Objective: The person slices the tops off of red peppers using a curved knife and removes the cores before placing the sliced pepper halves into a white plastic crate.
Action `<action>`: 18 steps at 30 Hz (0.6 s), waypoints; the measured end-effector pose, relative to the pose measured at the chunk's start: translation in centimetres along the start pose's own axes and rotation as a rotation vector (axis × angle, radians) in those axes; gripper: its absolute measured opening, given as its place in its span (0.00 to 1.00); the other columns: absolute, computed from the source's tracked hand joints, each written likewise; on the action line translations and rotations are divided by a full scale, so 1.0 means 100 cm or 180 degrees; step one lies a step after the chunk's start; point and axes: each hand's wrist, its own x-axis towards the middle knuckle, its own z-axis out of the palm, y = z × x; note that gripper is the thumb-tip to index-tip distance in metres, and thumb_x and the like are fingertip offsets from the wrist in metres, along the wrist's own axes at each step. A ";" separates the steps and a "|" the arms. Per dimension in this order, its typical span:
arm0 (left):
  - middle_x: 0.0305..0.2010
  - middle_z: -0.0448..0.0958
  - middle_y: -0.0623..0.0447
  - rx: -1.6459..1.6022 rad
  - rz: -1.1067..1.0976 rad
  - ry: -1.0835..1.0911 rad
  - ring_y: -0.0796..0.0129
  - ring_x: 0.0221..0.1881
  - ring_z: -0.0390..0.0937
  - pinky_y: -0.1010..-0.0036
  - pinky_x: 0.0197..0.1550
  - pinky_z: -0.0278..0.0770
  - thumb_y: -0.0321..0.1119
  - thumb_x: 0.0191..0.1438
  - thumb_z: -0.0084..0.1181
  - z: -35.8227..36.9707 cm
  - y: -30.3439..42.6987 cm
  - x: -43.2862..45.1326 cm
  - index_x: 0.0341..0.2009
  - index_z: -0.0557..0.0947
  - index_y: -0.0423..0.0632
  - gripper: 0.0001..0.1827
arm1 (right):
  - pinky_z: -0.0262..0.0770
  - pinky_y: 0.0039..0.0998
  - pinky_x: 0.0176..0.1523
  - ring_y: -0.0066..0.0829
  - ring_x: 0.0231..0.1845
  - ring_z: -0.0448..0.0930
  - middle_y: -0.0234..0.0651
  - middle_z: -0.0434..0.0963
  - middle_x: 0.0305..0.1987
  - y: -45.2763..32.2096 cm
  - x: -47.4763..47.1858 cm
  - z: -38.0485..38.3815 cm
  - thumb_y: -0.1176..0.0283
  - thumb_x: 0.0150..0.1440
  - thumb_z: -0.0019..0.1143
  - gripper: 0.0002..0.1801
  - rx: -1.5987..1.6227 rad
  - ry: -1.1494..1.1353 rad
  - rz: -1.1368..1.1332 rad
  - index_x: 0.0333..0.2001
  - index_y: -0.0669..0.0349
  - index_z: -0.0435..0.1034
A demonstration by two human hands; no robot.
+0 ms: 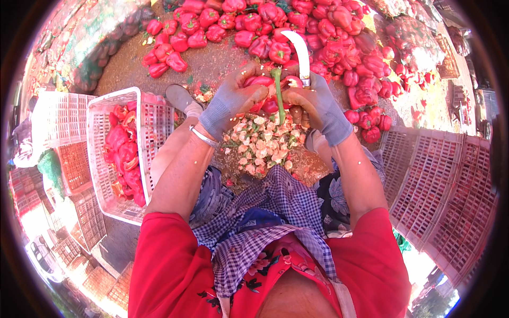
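Note:
My left hand (232, 99), in a soiled grey work glove, grips a red bell pepper (258, 81) in front of me. On the other side, my gloved right hand (320, 103) holds a curved knife (301, 51), its pale blade pointing up and away, and its fingers also touch the pepper. A long green stem (279, 97) stands out between both hands. Whether the pepper is cut through is hard to tell, as the gloves cover much of it. Below lies a heap of cut pepper cores (260, 147) with seeds, on the ground between my feet.
A large heap of whole red peppers (334, 24) spreads ahead. Left of me, a tilted plastic crate (139, 95) contains opened peppers (123, 147). Stacked crates (437, 190) stand close on my right. Filled net sacks (91, 47) lie at the far left.

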 end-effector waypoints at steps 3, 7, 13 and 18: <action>0.48 0.76 0.48 -0.0581 -0.0139 0.0106 0.65 0.44 0.79 0.70 0.40 0.83 0.27 0.58 0.52 -0.002 0.001 -0.002 0.53 0.71 0.39 0.18 | 0.59 0.19 0.13 0.16 0.12 0.67 0.31 0.74 0.22 0.002 0.002 0.000 0.76 0.51 0.64 0.22 0.0344 0.0130 0.0053 0.48 0.63 0.64; 0.50 0.75 0.47 -0.0687 -0.0049 0.0173 0.63 0.48 0.78 0.69 0.47 0.81 0.28 0.59 0.53 -0.001 0.008 -0.002 0.55 0.69 0.39 0.19 | 0.59 0.19 0.14 0.15 0.13 0.67 0.30 0.74 0.24 0.005 0.008 0.001 0.76 0.51 0.64 0.20 0.0107 0.0144 -0.0292 0.47 0.62 0.66; 0.49 0.75 0.49 -0.1408 0.0282 0.0729 0.63 0.49 0.78 0.64 0.49 0.81 0.25 0.61 0.51 0.000 -0.013 0.012 0.54 0.69 0.44 0.16 | 0.70 0.18 0.24 0.15 0.24 0.74 0.29 0.76 0.32 0.008 0.002 0.012 0.78 0.48 0.65 0.21 0.0080 0.0141 -0.0458 0.47 0.63 0.68; 0.45 0.75 0.50 -0.2331 0.0151 0.1789 0.62 0.45 0.78 0.60 0.44 0.82 0.26 0.61 0.52 0.012 -0.001 0.020 0.53 0.70 0.45 0.15 | 0.75 0.21 0.40 0.17 0.38 0.74 0.30 0.74 0.39 0.027 0.010 0.019 0.81 0.46 0.63 0.26 -0.0393 0.0490 -0.1197 0.51 0.65 0.67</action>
